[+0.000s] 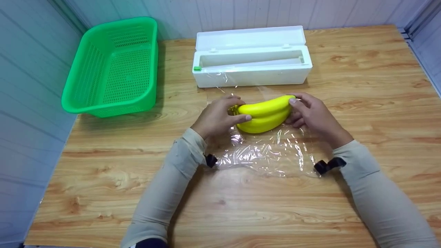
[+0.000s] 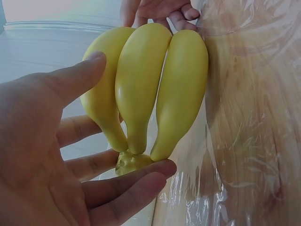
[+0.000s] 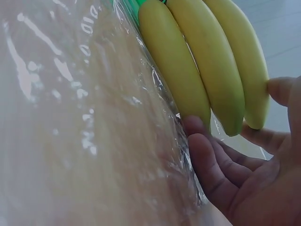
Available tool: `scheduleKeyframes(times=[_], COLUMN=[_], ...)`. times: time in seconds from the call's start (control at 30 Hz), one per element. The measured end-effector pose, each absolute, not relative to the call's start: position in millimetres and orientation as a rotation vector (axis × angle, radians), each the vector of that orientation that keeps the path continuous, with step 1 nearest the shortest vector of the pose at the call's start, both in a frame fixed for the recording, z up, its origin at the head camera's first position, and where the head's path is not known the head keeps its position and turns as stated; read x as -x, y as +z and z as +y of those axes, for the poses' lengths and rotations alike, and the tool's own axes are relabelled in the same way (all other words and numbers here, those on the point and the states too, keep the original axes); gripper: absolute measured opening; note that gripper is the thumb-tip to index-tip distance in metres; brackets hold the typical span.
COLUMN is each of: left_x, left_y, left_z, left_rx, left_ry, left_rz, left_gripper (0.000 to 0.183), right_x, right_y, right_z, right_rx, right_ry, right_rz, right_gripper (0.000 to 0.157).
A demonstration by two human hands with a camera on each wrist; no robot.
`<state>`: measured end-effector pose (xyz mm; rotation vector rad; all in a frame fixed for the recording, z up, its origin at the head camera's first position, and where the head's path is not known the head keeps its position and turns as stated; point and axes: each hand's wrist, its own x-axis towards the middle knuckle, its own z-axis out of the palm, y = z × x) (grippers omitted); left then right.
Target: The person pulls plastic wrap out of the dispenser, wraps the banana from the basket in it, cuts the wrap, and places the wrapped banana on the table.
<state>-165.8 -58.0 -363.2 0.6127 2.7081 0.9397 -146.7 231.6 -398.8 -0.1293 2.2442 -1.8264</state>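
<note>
A bunch of three yellow bananas (image 1: pixel 264 115) is held between both hands over a sheet of clear plastic wrap (image 1: pixel 262 156). My left hand (image 1: pixel 220 115) grips the stem end, its thumb on one banana and its fingers around the stem (image 2: pixel 129 162). At the tip end my right hand (image 1: pixel 315 115) pinches the bunch, thumb on top and fingers beneath. In the right wrist view the right fingers (image 3: pixel 225 165) curl under the banana tips. The wrap spreads flat on the table below, wrinkled and shiny.
Behind the bananas stands a white wrap dispenser box (image 1: pixel 253 77), lid raised, with a green piece (image 1: pixel 197 68) at its left corner. A green plastic basket (image 1: pixel 151 91) sits at the back left. The wooden table (image 1: pixel 103 193) ends at panelled walls.
</note>
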Motion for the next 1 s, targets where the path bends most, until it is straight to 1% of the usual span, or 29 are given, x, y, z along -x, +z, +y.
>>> scheduleKeyframes(times=[0.23, 0.37, 0.53, 0.63, 0.73, 0.87, 0.93, 1.0], left_x=[165, 167, 167, 167, 165, 162, 160, 158], left_y=[-365, -369, -371, -372, -371, -367, -364, -362], left_z=[-56, -59, -64, -67, -70, -77, -81, -87], left_rx=[-0.62, -0.666, -0.653, -0.66, -0.636, -0.556, -0.526, -0.505], left_ry=[0.943, 0.975, 1.024, 1.032, 1.011, 1.049, 1.089, 1.13], left_rz=[2.717, 2.687, 2.653, 2.642, 2.656, 2.665, 2.664, 2.658], left_gripper=[0.054, 0.048, 0.039, 0.037, 0.047, 0.062, 0.06, 0.053], right_x=[147, 150, 152, 151, 148, 142, 137, 131], right_y=[-399, -401, -402, -400, -398, -394, -392, -391], right_z=[235, 235, 233, 232, 233, 235, 236, 235], right_rx=[0.107, 0.099, 0.088, 0.059, 0.017, 0.005, 0.052, 0.119], right_ry=[-1.913, -1.927, -1.917, -1.912, -1.915, -1.919, -1.882, -1.807], right_rz=[2.214, 2.208, 2.228, 2.271, 2.346, 2.448, 2.48, 2.505], right_gripper=[0.047, 0.047, 0.047, 0.043, 0.038, 0.034, 0.032, 0.03])
